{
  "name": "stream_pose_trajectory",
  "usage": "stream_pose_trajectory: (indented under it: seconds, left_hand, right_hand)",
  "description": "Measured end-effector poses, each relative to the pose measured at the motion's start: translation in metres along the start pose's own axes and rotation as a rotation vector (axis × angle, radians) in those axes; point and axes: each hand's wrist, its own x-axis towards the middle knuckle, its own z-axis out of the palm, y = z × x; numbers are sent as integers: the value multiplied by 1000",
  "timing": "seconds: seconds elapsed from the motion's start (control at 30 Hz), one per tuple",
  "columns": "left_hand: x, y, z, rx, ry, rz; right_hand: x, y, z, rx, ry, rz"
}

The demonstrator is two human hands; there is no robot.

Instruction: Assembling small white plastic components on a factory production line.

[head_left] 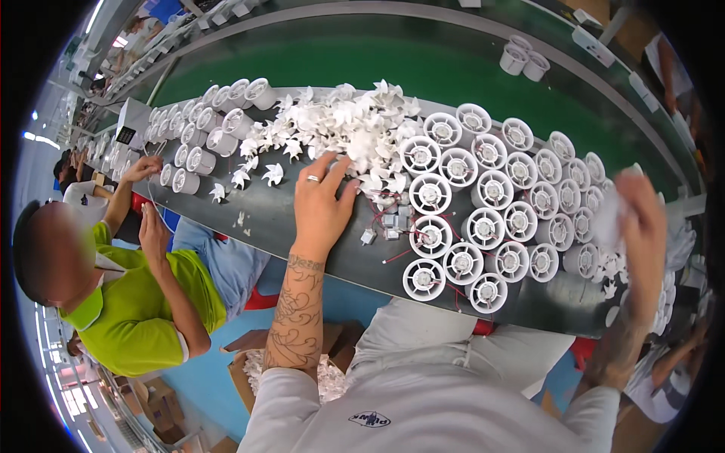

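Observation:
My left hand [325, 202], a ring on one finger, reaches to the near edge of a heap of white plastic fan blades [340, 121]. Its fingers are apart, and nothing shows in them. Just right of it lie small silvery motors [394, 223] with red wires. My right hand [642, 215] is raised at the right end of the round white fan housings [495, 189] and smeared by motion. Beside its fingers is a whitish, blurred thing [609, 220]; I cannot make out whether the hand grips it. Many housings hold a round centre part, some with red wires trailing.
More white housings [200, 160] stand in rows on the left of the dark worktop [287, 215]. Behind runs a green conveyor belt [362, 64] bearing 3 housings [515, 59]. A co-worker in a lime-green shirt [143, 321] sits at left. A cardboard box [243, 381] of white pieces stands below.

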Motion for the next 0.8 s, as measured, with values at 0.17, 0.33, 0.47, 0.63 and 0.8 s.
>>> stream_pose_trajectory:
  seconds: [0.17,0.33,0.47,0.63,0.8]
  left_hand:
    - [11,0,5,-50,-2,-93]
    - [8,9,1,-62,26,-375]
    - [-9,6,-9,-181,54,-417]
    - [-28,10,-17,-518,141,-462]
    - [-28,42,-34,-629,87,-429]
  right_hand:
    - [-145,-33,13,6,-125,237]
    - [-199,1,60,-163,61,119]
    - [-221,27,88,-233,276,48]
    - [-216,34,88,-230,319,-57]
    - [-217,34,91,-182,341,-5]
